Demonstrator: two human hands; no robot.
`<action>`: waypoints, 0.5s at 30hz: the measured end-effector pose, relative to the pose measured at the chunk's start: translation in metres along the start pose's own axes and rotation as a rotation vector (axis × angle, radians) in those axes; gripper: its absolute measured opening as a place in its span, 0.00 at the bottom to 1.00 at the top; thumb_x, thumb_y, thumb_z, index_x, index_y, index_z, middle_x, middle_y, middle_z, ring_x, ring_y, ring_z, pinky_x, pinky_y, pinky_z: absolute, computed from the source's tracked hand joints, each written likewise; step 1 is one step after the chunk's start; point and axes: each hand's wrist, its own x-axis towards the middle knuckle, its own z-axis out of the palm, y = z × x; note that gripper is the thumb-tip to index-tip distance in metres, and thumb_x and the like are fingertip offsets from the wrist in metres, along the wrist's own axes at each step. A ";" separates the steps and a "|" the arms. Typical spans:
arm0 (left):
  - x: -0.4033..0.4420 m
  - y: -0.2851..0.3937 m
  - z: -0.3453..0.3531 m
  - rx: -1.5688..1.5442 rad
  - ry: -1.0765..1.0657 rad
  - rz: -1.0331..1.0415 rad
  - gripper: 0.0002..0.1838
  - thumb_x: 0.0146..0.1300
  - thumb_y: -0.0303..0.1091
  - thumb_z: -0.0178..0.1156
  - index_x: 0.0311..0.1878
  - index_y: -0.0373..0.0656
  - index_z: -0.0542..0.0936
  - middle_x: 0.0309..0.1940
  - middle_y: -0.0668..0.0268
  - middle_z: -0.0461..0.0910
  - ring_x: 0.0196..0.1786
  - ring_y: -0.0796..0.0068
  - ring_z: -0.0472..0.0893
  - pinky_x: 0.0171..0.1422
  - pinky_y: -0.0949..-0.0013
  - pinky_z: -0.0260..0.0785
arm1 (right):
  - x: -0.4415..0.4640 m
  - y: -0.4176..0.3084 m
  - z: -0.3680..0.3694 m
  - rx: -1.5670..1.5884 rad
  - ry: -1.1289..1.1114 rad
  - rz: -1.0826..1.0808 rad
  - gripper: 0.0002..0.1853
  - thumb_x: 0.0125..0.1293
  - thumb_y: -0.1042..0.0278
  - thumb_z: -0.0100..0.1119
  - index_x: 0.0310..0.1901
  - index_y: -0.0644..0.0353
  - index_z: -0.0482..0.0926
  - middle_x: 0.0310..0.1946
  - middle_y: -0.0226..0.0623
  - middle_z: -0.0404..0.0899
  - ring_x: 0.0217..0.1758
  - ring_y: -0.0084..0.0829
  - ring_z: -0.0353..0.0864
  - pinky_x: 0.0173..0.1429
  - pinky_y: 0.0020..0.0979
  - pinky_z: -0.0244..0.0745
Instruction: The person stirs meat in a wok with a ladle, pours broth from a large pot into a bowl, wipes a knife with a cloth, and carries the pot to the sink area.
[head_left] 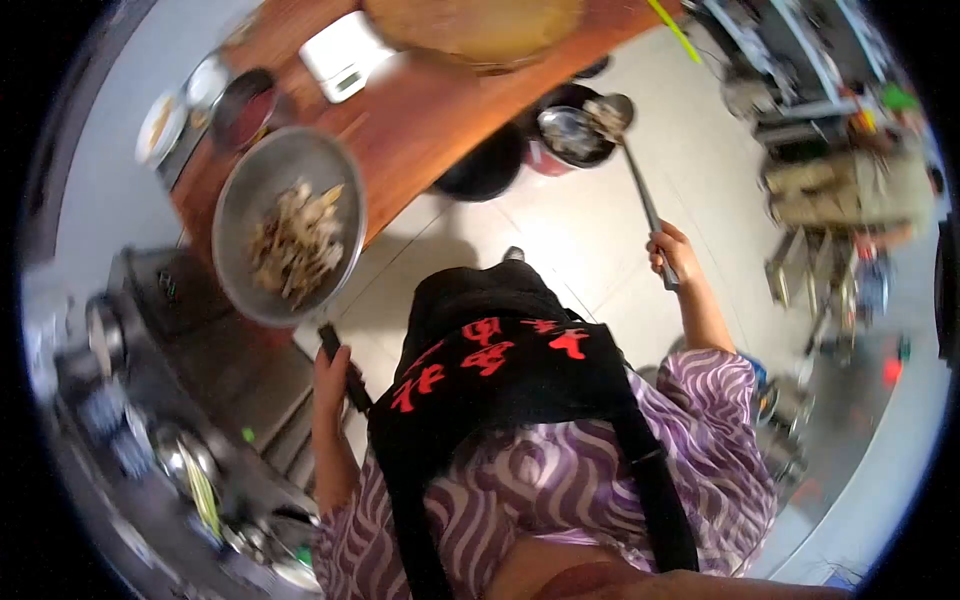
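1. Pale floor (pixel 560 235) runs beneath a brown table (pixel 400 140), whose edge slants across the upper left.
2. Over the corner of the table is the pan (pixel 238 215), grey and tipped so its inside shows; whether it touches the wood I cannot tell.
3. Pale-brown food (pixel 298 240) lies heaped in the middle of the pan.
4. Just below the pan, on its near side, the left hand (pixel 338 380) is closed round its dark handle, so the food sits beyond the fingers.
5. Well apart, the right hand (pixel 672 255) grips the ladle (pixel 643 185) near the end of its long shaft.
6. More food fills the far end of the ladle, beside a shiny metal bowl (pixel 568 128) with pale bits in it, below the table's height.
7. Farther along the table stand a white scale (pixel 340 45) and a round board (pixel 480 25); a dark bowl (pixel 222 108) with reddish contents is just beyond the pan.
8. Nearest the camera, a black apron (pixel 520 390) bears red characters.
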 end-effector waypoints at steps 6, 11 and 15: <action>-0.002 0.014 0.022 0.040 0.067 0.034 0.17 0.59 0.43 0.56 0.40 0.37 0.71 0.23 0.67 0.73 0.23 0.76 0.74 0.27 0.70 0.67 | 0.134 0.028 -0.023 -1.301 0.303 -0.173 0.33 0.53 0.72 0.45 0.65 0.54 0.58 0.40 0.57 0.78 0.45 0.53 0.78 0.46 0.46 0.73; 0.001 0.011 0.024 -0.018 -0.058 -0.021 0.20 0.60 0.48 0.57 0.40 0.38 0.70 0.23 0.66 0.74 0.23 0.76 0.74 0.26 0.71 0.67 | 0.105 0.031 -0.005 -0.354 0.145 -0.173 0.23 0.59 0.72 0.50 0.58 0.59 0.65 0.18 0.31 0.68 0.13 0.19 0.65 0.15 0.22 0.62; 0.001 0.015 0.027 -0.116 -0.174 -0.002 0.22 0.61 0.50 0.56 0.41 0.38 0.70 0.24 0.66 0.75 0.25 0.75 0.77 0.26 0.72 0.69 | 0.011 0.022 0.015 -0.003 -0.038 -0.275 0.22 0.64 0.73 0.46 0.61 0.58 0.62 0.19 0.30 0.68 0.11 0.19 0.65 0.12 0.20 0.59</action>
